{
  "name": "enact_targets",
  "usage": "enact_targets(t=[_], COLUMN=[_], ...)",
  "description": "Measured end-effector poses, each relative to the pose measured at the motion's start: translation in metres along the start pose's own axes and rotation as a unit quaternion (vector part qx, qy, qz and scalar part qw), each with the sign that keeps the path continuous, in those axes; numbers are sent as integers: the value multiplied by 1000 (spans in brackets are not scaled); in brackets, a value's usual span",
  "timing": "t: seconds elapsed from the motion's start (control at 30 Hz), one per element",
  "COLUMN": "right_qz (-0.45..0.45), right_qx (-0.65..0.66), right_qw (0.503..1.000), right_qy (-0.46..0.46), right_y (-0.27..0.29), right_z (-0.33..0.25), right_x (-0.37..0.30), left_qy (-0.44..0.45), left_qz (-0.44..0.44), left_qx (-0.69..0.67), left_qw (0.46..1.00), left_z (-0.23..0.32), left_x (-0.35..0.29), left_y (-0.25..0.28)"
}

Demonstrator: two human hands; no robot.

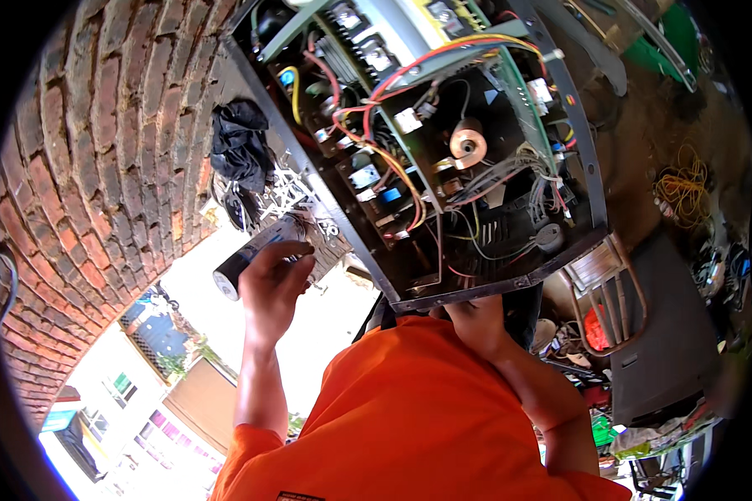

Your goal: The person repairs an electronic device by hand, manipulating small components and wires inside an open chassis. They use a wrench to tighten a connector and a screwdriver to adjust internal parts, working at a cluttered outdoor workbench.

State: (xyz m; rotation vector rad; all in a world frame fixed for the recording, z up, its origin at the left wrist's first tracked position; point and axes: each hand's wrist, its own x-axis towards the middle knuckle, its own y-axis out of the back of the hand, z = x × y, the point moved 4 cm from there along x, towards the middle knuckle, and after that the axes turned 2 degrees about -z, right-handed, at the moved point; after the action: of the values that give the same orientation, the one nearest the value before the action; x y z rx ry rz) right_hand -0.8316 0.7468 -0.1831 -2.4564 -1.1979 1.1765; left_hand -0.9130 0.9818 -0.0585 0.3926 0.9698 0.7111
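Note:
An open black metal case of an electrical machine, with its insides showing, stands right in front of me. It holds green circuit boards, a copper-coloured coil and red and yellow wires. My left hand is beyond the case's left side, its fingers curved, thumb and fingertips apart. Partly behind that hand lies a dark cylindrical can with a pale end; I cannot tell whether they touch. My right hand is at the case's near edge, its fingers hidden below it.
Loose wrenches and a black cloth lie left of the case by a brick wall. To the right are a metal-framed chair, a dark panel and a coil of yellow cord.

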Motion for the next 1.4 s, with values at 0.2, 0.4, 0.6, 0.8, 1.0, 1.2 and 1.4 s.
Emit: enact_targets(t=[0.2, 0.4, 0.6, 0.8, 1.0, 1.2, 1.4], right_qz=[12, 14, 8, 19, 12, 5, -15], right_qx=[18, -5, -17, -6, 20, 18, 38], right_qw=[1000, 1000, 1000, 1000, 1000, 1000, 999], right_qy=[-15, 13, 20, 12, 6, 7, 26], right_y=[1, 2, 3, 1, -1, -1, -6], right_z=[-7, -8, -9, -4, -5, 4, 4], right_x=[-3, 0, 0, 0, 2, 2, 7], left_qy=[-91, -185, -298, -335, -322, -366, -380], left_qz=[34, 112, 136, 147, 152, 104, 98], left_qx=[72, 84, 149, 198, 121, 64, 334], left_qw=[993, 973, 933, 909, 927, 923, 857], left_z=[-77, -53, -52, -53, -28, 42, 89], left_x=[26, 44, 60, 60, 38, -23, -33], left_y=[-41, -65, -79, -82, -58, -43, -81])
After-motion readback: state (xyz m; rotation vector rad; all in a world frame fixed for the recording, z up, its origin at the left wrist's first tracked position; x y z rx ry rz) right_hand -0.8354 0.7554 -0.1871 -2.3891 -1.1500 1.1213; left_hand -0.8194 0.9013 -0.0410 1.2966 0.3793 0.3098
